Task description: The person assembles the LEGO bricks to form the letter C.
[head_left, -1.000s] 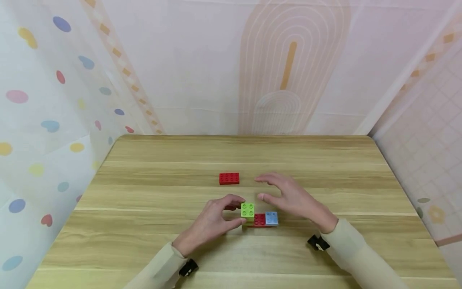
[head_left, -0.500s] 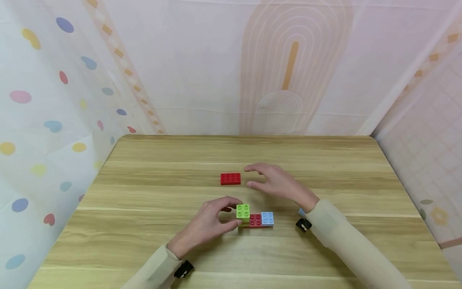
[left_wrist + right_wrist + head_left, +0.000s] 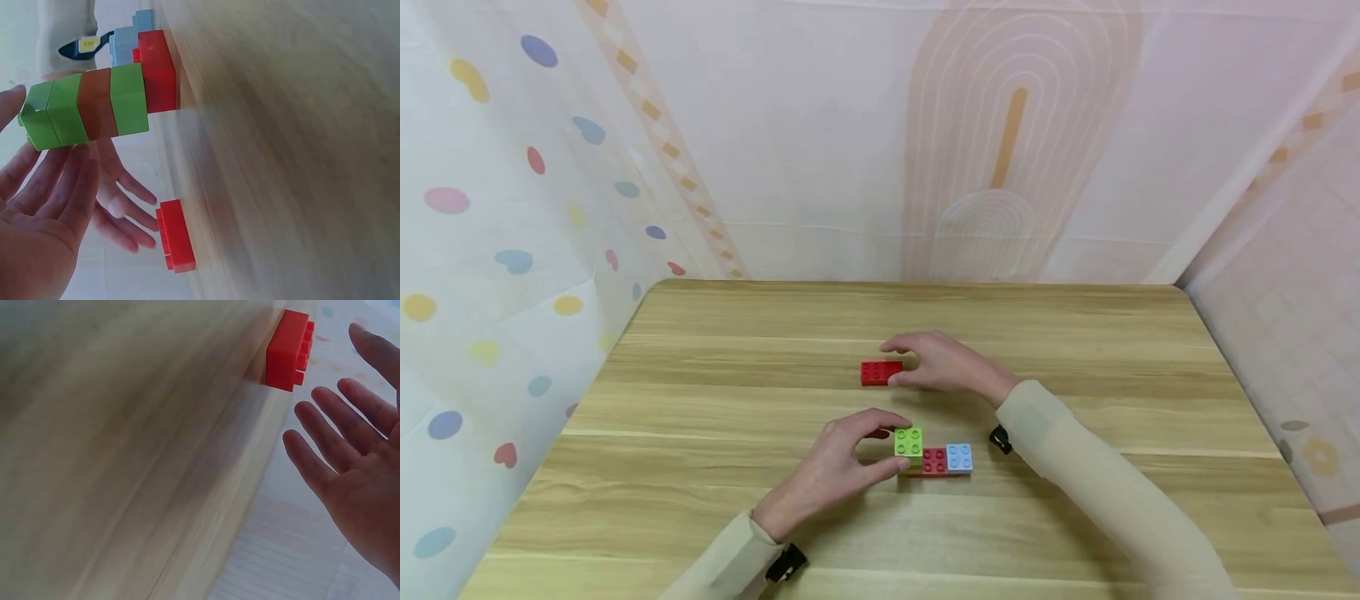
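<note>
A brick tower, green with one brownish-red brick (image 3: 97, 104) partway up, stands on one end of a red base brick (image 3: 935, 461). My left hand (image 3: 831, 467) pinches the tower's top green brick (image 3: 908, 440) between thumb and fingers. A light blue brick (image 3: 959, 457) sits on the base's other end. Further back on the table lies a loose red brick (image 3: 876, 372), studs up. My right hand (image 3: 943, 364) hovers at its right end with thumb and fingers spread, overlapping it in the head view. In the right wrist view the fingers (image 3: 331, 447) are apart from this brick.
The wooden table (image 3: 737, 333) reaches back to a patterned cloth backdrop (image 3: 820, 150). Another light blue block (image 3: 144, 20) shows beyond the base in the left wrist view; the right sleeve (image 3: 1075, 450) covers that area in the head view.
My right hand has moved left and away from the body, from beside the blue brick to the loose red brick. My left hand keeps its hold on the tower.
</note>
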Demonstrator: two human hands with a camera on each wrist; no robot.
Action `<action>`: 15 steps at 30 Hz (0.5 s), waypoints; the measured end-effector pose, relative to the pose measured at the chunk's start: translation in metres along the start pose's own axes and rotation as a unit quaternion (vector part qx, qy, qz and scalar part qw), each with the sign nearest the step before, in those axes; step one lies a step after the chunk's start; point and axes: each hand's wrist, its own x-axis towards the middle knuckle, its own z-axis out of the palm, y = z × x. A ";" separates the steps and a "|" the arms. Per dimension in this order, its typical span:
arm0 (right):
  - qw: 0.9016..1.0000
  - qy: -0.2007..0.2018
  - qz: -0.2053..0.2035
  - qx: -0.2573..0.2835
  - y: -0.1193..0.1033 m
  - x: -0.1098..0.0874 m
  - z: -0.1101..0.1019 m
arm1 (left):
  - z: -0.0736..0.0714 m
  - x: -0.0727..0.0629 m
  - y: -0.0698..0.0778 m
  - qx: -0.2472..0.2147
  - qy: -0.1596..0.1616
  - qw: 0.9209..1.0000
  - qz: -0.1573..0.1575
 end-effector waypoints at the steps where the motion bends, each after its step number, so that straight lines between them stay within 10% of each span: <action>1: 1.000 -0.005 0.001 0.000 0.000 0.002 0.000 | 0.000 0.000 0.000 -0.001 0.001 1.000 0.003; 15: 0.999 -0.037 -0.011 -0.020 -0.002 0.026 0.006 | 0.004 0.000 0.006 -0.012 0.001 1.000 -0.012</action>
